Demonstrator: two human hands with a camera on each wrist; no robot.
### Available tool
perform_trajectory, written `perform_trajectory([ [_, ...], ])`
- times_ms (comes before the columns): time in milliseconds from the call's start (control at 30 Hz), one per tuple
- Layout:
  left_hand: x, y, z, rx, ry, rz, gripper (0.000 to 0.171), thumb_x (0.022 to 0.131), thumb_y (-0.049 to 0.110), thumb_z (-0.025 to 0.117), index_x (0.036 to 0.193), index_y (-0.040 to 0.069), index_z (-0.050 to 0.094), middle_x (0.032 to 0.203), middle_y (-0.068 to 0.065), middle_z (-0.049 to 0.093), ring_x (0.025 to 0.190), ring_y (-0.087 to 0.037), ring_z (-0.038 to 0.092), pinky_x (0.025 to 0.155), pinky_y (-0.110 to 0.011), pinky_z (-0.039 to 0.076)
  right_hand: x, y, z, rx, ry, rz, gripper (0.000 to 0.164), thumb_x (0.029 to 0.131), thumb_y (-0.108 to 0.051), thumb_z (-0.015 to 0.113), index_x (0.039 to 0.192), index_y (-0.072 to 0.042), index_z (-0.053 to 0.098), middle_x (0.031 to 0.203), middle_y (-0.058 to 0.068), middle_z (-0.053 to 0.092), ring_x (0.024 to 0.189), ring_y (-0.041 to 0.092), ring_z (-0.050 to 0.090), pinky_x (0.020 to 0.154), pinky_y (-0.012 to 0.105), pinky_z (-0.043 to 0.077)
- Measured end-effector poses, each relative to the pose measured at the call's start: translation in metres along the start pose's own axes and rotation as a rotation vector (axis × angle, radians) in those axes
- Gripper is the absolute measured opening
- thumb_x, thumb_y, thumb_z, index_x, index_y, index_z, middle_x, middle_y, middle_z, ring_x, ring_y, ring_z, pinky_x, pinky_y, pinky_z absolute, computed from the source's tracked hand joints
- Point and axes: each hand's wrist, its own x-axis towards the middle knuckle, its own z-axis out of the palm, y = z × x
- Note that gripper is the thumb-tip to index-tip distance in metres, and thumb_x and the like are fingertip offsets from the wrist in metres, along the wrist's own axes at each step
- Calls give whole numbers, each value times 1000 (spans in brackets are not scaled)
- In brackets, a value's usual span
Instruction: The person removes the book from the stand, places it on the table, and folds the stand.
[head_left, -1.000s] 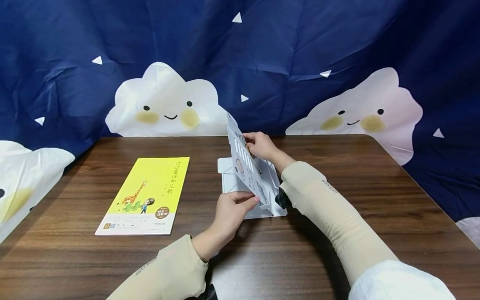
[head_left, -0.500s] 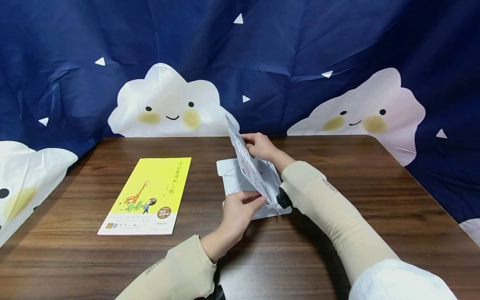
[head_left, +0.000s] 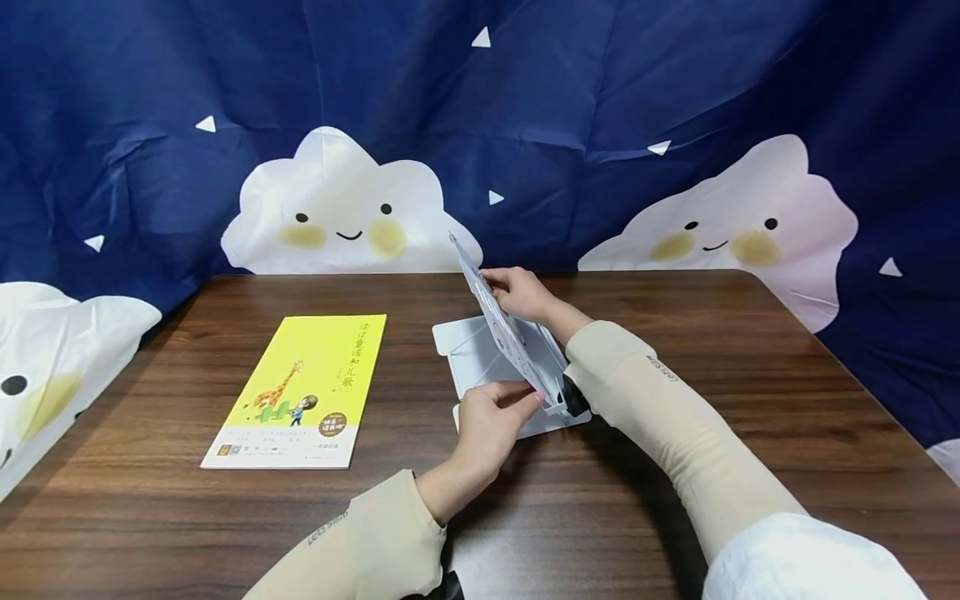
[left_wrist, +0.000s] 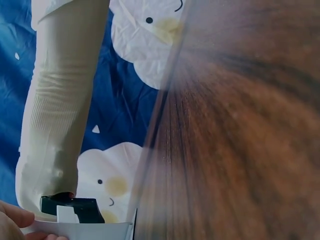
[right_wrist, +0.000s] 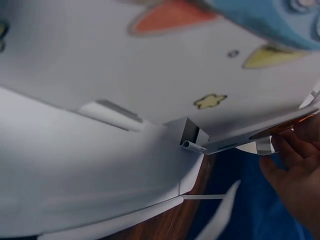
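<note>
A white metal book stand (head_left: 469, 358) with cartoon prints lies at the middle of the table, its base flat and its panel (head_left: 497, 317) raised at a slant. My left hand (head_left: 480, 425) pinches the panel's near lower edge between thumb and fingers. Farther back, my right hand (head_left: 522, 293) grips the panel's far side, fingers curled at its edge. In the right wrist view the printed panel (right_wrist: 150, 70) fills the top, and the right hand (right_wrist: 295, 175) holds its edge at the right. Only fingertips of the left hand (left_wrist: 15, 220) show in the left wrist view.
A yellow book (head_left: 300, 383) with a giraffe on its cover lies flat on the wooden table (head_left: 150, 517), left of the stand. Behind the table hangs a blue curtain (head_left: 540, 92) with smiling clouds.
The panel's near edge has swung to the right with my left hand, so it now looks more edge-on. The base has turned slightly. My right hand has hardly moved.
</note>
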Motion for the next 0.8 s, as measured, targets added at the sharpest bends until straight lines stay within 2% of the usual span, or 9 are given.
perform_trajectory([
  [300, -1, 3, 3, -6, 2, -37, 17, 71, 12, 68, 83, 0, 68, 76, -3, 65, 73, -9, 56, 63, -22, 46, 2, 3, 1, 16, -13, -15, 41, 84, 1, 44, 125, -1, 42, 123, 13, 45, 109, 21, 43, 87, 26, 37],
  [633, -1, 4, 11, -109, 4, -74, 19, 71, 10, 68, 85, -4, 67, 76, -8, 64, 65, -8, 55, 59, -23, 47, -1, 2, 0, 16, -24, -23, 43, 84, 3, 43, 126, -1, 42, 124, 13, 45, 107, 18, 43, 86, 27, 37],
  [800, -1, 5, 14, -168, 14, -110, 19, 71, 8, 68, 86, -5, 66, 74, -9, 64, 61, -10, 56, 56, -22, 47, 0, 4, 2, 28, -28, -31, 43, 84, 3, 41, 126, -2, 41, 124, 13, 45, 101, 18, 45, 82, 26, 37],
])
